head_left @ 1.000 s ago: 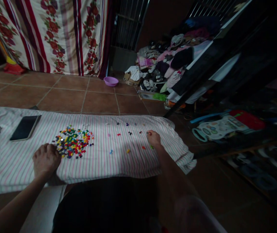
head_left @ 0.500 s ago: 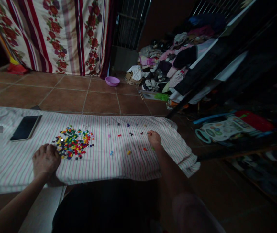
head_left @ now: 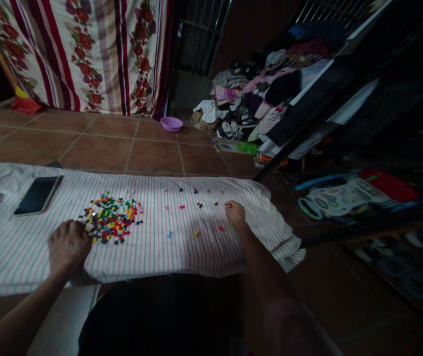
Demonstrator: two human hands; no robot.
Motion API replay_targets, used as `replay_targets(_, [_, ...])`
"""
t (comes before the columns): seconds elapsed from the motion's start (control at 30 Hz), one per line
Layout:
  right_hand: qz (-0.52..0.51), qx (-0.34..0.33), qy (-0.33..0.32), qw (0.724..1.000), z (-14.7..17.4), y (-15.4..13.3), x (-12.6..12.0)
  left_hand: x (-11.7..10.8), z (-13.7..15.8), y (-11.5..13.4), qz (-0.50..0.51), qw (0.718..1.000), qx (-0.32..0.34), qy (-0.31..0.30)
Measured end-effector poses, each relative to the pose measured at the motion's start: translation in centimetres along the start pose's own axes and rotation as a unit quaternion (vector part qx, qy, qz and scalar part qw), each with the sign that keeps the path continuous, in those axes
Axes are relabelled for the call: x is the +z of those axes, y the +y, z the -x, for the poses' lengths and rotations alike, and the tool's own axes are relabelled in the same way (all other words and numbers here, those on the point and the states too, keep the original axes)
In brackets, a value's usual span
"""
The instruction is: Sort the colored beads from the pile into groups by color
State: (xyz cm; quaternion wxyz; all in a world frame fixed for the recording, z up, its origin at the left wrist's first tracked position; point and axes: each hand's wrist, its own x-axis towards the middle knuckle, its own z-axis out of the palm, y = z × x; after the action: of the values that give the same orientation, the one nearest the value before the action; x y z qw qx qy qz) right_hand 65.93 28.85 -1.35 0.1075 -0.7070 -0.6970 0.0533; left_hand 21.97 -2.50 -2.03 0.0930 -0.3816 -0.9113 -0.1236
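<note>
A heap of tiny multicoloured plastic pieces [head_left: 113,220] lies on a striped cloth [head_left: 152,257]. My left hand [head_left: 69,244] rests on the cloth against the heap's left side, fingers curled under; whatever they may hold is hidden. To the right, small pieces lie apart in rough rows by colour, among them yellow ones [head_left: 196,233], blue ones [head_left: 169,234], black ones [head_left: 200,204] and orange ones [head_left: 221,228]. My right hand [head_left: 235,211] is closed in a pinch at the right end of the middle row, beside a dark brownish piece [head_left: 216,203]. What sits between its fingertips is too small to make out.
A phone [head_left: 38,196] lies on the cloth at the left. Beyond, a purple basin [head_left: 171,124] stands on the tiled floor [head_left: 155,153], near a large pile of clothes [head_left: 256,94]. A dark slanted frame [head_left: 308,109] and a red-and-white plastic object [head_left: 359,190] are at the right.
Both hands keep nearly the same places and poses. The loose pieces show no clear change; the view has shifted very slightly.
</note>
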Motion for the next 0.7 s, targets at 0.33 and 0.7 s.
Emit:
replay_targets(0.33, [-0.015,0.022,0.003,1.0,-0.4,0.2,-0.2,-1.1,0.3,0.3,0.006,0.999,0.035,0.004])
replay_targets(0.7, [-0.013,0.014,-0.017,1.0,-0.8,1.0,0.0,-1.0,0.3,0.3,0.001,0.999,0.033,0.005])
